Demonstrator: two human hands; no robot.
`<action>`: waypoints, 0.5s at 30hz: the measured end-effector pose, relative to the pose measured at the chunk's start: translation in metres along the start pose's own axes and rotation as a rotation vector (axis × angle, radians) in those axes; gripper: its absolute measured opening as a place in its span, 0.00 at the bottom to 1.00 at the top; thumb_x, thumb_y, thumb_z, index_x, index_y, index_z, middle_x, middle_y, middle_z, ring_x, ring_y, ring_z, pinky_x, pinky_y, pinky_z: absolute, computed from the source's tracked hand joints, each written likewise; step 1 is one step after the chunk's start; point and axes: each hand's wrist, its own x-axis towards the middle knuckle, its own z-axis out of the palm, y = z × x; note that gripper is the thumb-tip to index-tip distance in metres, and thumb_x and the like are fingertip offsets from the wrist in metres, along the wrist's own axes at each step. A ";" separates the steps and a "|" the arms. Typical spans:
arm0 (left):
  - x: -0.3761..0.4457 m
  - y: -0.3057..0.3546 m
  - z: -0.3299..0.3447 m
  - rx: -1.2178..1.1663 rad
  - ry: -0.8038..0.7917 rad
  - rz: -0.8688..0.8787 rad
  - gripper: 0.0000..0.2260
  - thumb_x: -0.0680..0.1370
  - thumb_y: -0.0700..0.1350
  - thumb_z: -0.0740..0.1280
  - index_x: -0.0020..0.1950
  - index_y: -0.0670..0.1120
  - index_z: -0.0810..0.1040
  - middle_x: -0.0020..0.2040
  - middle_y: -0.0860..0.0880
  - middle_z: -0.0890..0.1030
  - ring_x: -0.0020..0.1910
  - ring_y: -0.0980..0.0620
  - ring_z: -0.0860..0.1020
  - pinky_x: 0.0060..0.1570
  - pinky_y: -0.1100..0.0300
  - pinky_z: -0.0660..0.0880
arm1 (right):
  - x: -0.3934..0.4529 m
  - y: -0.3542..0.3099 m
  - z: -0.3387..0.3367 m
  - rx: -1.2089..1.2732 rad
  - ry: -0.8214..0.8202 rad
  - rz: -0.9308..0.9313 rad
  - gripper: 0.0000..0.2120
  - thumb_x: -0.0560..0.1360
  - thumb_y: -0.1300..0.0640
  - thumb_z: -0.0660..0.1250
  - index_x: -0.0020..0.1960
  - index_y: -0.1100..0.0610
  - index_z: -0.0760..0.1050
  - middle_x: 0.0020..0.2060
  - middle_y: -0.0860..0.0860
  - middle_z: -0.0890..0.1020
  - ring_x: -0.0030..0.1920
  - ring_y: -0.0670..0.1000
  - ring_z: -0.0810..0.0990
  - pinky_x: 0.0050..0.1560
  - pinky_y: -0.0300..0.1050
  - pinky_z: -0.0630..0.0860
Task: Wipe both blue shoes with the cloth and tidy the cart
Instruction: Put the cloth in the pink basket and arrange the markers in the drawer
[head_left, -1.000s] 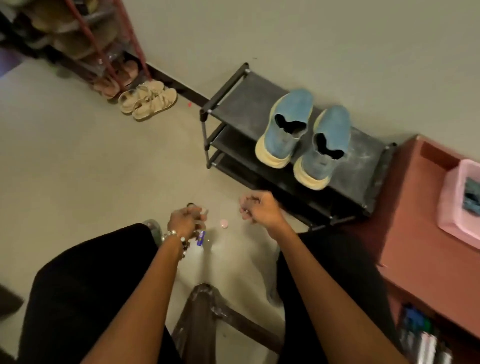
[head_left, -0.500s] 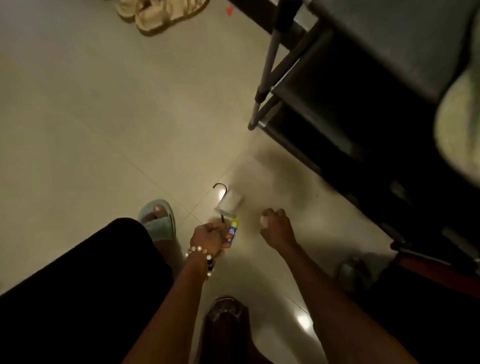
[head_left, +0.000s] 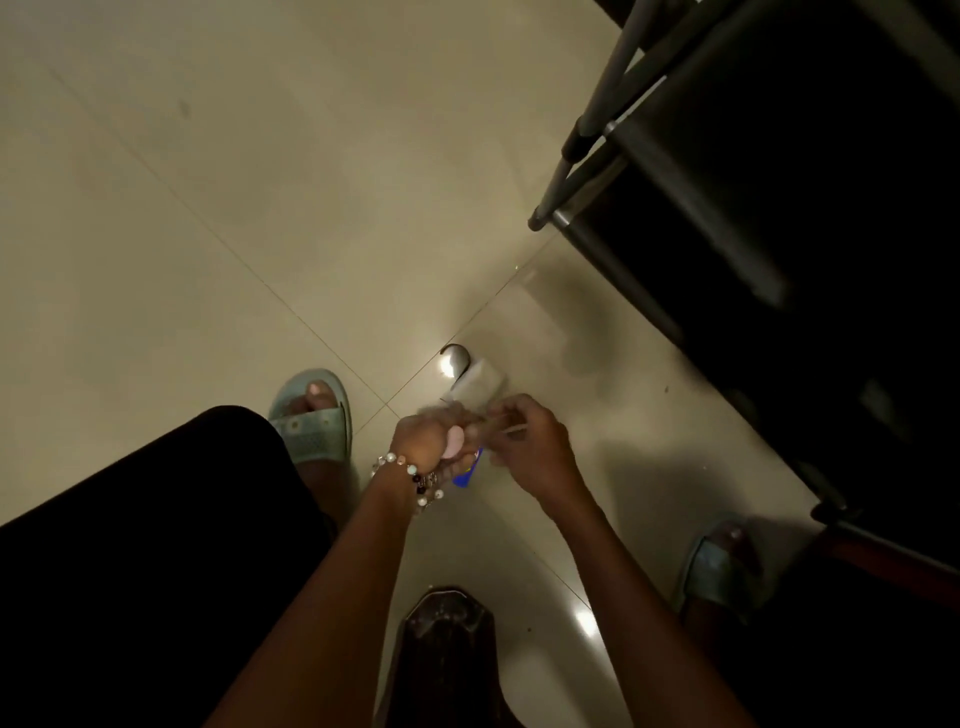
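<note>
A light blue slipper (head_left: 315, 415) rests on the tiled floor (head_left: 208, 208) beside a black-clad leg. Just right of it, the left hand (head_left: 423, 441), a beaded bracelet (head_left: 410, 475) at its wrist, is clenched around a small pink thing and a blue-labelled item (head_left: 467, 470). The right hand (head_left: 530, 449) meets it, its grip pinching a thin stick, though blur hides the details. A white packet (head_left: 478, 382) lies on the floor just beyond the hands. A dark shoe rack (head_left: 727, 182) fills the upper right corner. Neither blue shoes nor cloth are in view.
</note>
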 end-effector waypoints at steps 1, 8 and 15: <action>0.001 -0.001 -0.005 -0.036 0.034 -0.007 0.08 0.77 0.41 0.65 0.39 0.40 0.78 0.30 0.43 0.77 0.24 0.50 0.74 0.24 0.63 0.73 | 0.004 0.003 0.006 -0.016 0.101 0.044 0.10 0.70 0.55 0.73 0.49 0.57 0.76 0.45 0.53 0.81 0.46 0.56 0.81 0.48 0.46 0.77; 0.010 -0.011 -0.031 -0.037 0.154 0.043 0.11 0.81 0.37 0.57 0.41 0.45 0.74 0.29 0.46 0.72 0.16 0.55 0.70 0.18 0.67 0.66 | 0.023 0.021 0.051 -0.403 0.168 0.139 0.16 0.73 0.60 0.69 0.57 0.63 0.68 0.55 0.59 0.77 0.56 0.60 0.75 0.52 0.48 0.72; 0.008 -0.020 -0.026 0.516 -0.113 0.275 0.10 0.78 0.52 0.65 0.45 0.48 0.81 0.30 0.50 0.78 0.25 0.55 0.74 0.23 0.65 0.67 | -0.001 0.003 0.021 0.271 0.069 0.198 0.13 0.66 0.63 0.76 0.46 0.54 0.75 0.39 0.51 0.80 0.42 0.52 0.81 0.45 0.49 0.81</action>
